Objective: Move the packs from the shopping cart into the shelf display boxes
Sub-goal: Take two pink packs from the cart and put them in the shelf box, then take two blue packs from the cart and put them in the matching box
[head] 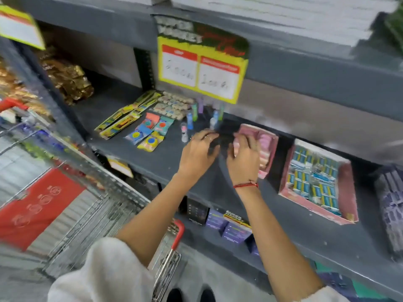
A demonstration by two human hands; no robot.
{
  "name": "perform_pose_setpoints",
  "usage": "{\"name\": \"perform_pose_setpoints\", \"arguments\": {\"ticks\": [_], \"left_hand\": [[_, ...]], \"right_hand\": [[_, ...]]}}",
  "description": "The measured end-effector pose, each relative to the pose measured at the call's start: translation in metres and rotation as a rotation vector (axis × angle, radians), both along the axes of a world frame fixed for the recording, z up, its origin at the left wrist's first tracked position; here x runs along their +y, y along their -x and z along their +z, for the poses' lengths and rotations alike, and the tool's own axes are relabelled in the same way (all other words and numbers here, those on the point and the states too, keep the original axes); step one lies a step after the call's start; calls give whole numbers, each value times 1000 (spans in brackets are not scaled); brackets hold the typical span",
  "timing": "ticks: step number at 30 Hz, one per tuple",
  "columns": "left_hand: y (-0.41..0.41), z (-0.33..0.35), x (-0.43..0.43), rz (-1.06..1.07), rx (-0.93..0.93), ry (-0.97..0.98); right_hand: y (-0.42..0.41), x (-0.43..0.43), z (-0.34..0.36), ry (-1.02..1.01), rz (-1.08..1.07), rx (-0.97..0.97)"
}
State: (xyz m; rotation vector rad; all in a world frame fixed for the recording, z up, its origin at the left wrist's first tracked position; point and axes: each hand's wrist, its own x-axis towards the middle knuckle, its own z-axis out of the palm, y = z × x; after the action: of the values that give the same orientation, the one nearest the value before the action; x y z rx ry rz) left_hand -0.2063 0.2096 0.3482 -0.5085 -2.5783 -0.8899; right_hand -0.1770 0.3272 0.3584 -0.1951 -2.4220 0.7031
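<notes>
Both hands (220, 153) – pink cardbd box (269, 149)

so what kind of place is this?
Most likely a shop aisle during restocking: a yellow price sign hangs off the grey shelf, a wire shopping cart stands beside it, and display boxes hold small packs.

You see a matt dark-grey shelf board (174, 153), smooth, beside a bright wire-metal shopping cart (104, 192) with a glossy red plastic handle (177, 236). At the board's front edge sits a pink cardboard display box (272, 149); glossy gold foil packs (69, 79) crinkle far left.
</notes>
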Motion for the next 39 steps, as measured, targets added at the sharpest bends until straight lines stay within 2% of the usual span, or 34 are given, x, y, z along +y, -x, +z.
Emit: {"name": "perform_pose_setpoints", "arguments": {"ticks": [2, 6, 12, 18, 22, 25, 28, 31, 34, 39], "left_hand": [[-9, -2, -43, 134, -11, -6], [-37, -24, -127, 377, -72, -36], [-106, -99, -230, 740, -309, -105], [-149, -189, -278, 944, -561, -132], [-147, -261, -281, 901, -793, -130], [-138, -306, -286, 855, -871, -115], [-131, -338, -301, 865, -985, -90], [-135, -365, -315, 871, -1082, 37], [-141, -387, -330, 816, -1142, 150], [-135, -400, -347, 757, -1196, 237]], "right_hand": [[1, -46, 0, 7, 149, 73], [-6, -139, -18, 51, 371, 2], [-42, -248, -94, -61, 694, -270], [-61, -294, -193, -230, 839, -600], [-63, -302, -251, -365, 870, -789], [-63, -307, -293, -406, 866, -894], [-61, -305, -326, -339, 778, -994], [-62, -297, -357, -300, 648, -1120], [-66, -289, -381, -359, 574, -1158], [-64, -290, -394, -420, 565, -1148]]}}
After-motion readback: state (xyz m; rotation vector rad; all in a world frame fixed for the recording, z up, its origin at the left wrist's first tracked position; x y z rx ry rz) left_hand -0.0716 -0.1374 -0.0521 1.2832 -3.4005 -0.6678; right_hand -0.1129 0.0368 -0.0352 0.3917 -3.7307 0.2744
